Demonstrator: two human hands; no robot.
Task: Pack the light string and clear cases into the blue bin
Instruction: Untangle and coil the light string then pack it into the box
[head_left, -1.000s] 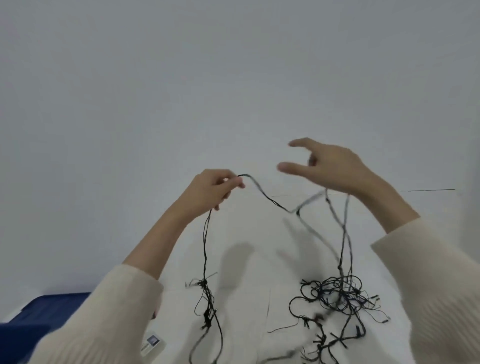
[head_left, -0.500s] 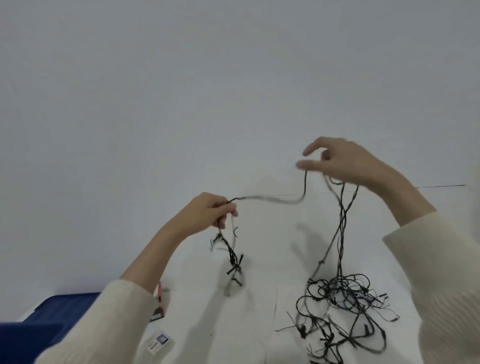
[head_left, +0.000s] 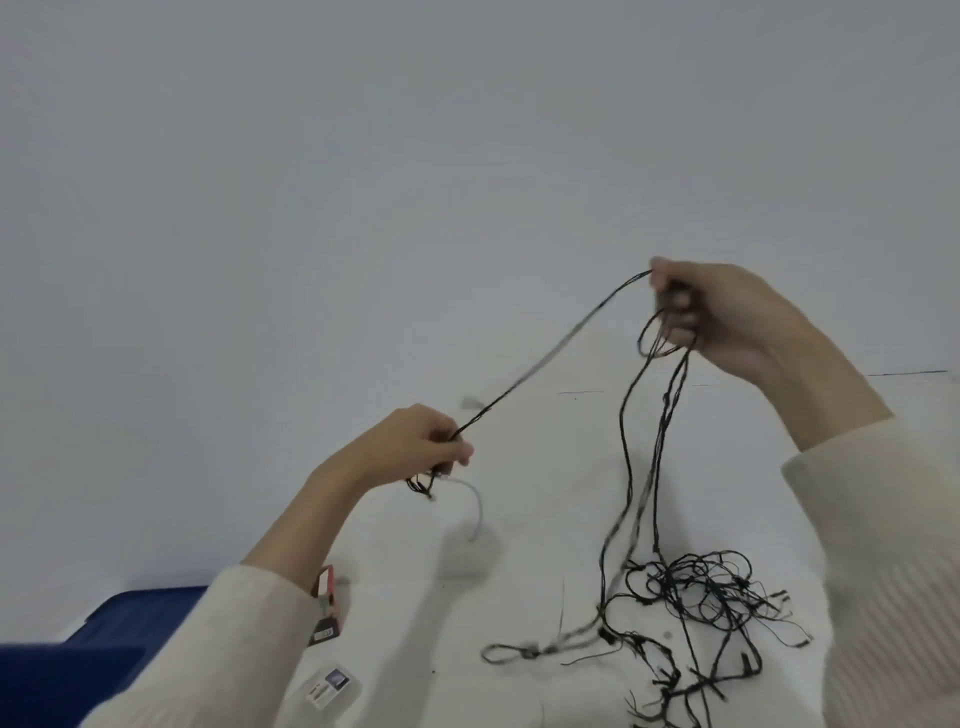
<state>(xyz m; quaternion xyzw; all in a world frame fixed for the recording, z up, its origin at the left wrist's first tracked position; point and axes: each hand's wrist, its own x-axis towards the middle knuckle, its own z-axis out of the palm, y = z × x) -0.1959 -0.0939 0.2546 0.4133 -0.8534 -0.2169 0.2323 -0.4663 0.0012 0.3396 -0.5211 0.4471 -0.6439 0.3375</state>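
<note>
A black light string (head_left: 696, 597) lies tangled on the white table at the lower right. Several strands rise from it to my right hand (head_left: 727, 317), which is raised and closed around gathered loops. One taut strand runs down-left from there to my left hand (head_left: 415, 447), which pinches it, with a short end dangling below the fist. A clear case (head_left: 330, 686) with a label lies flat near the bottom centre. Part of the blue bin (head_left: 78, 660) shows at the lower left corner, partly hidden by my left sleeve.
A pink and dark card-like package (head_left: 327, 605) stands beside my left forearm. The white table (head_left: 519, 582) meets a plain grey wall behind it. Cream sleeves cover both forearms.
My right hand closed on the string and drew the strand between the hands taut. My left hand dropped lower and gathered the dangling end up into its fist.
</note>
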